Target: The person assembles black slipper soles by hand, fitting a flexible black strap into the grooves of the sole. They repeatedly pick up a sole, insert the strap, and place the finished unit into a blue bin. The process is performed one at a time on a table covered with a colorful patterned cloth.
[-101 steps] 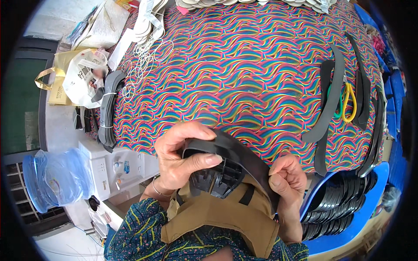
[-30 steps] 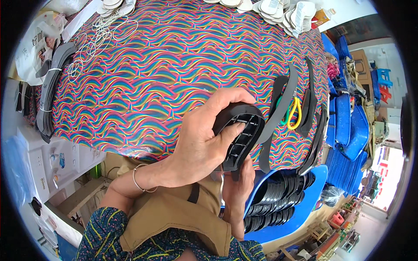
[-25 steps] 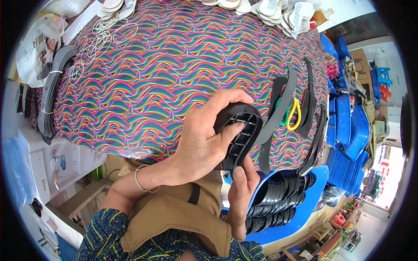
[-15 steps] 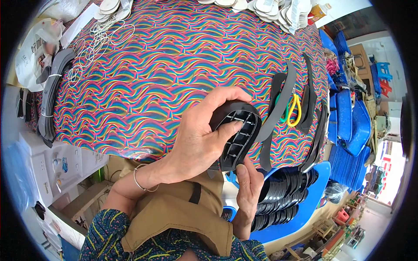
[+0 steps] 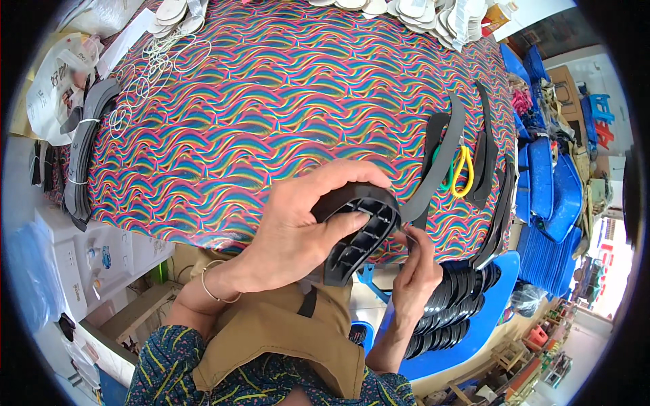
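Note:
My left hand [image 5: 298, 230] grips a black moulded shoe sole [image 5: 357, 230], ribbed underside turned up, at the near edge of the table [image 5: 284, 101]. My right hand [image 5: 416, 267] is just right of the sole and pinches the lower end of a long dark grey strap [image 5: 433, 166]. The strap runs up and away over the table's colourful wavy cloth. Fingers of both hands almost meet at the sole's right rim.
More grey and black straps [image 5: 491, 159] and yellow and green rubber bands [image 5: 462, 169] lie on the right of the table. A blue tub [image 5: 487, 318] with several black soles stands below right. Bundled straps [image 5: 84, 155] and loose rings [image 5: 145, 74] sit at left, white insoles [image 5: 420, 10] at the far edge.
My right hand has come up from beside the tub of soles to the strap's lower end next to the sole. My left hand kept hold of the sole, tilting it slightly.

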A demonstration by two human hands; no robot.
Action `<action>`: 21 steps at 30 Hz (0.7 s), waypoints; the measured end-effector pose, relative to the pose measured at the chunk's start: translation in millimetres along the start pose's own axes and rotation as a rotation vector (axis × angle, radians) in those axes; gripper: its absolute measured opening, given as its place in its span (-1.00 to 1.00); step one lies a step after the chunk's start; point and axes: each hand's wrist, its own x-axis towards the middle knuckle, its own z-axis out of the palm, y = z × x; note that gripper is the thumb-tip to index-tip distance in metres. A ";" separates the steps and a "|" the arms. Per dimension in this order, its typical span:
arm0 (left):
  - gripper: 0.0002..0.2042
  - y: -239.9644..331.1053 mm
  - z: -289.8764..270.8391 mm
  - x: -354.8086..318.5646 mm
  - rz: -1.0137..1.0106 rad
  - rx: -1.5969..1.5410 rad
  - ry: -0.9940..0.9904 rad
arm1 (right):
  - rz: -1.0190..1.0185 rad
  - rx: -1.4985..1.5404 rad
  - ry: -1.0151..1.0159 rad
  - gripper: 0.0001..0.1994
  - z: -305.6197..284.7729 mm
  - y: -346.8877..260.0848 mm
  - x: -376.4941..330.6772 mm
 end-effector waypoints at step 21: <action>-0.61 -30.2 -2.3 41.8 -0.108 -0.126 -0.081 | -0.045 0.087 -0.090 -0.74 -28.1 -35.7 20.7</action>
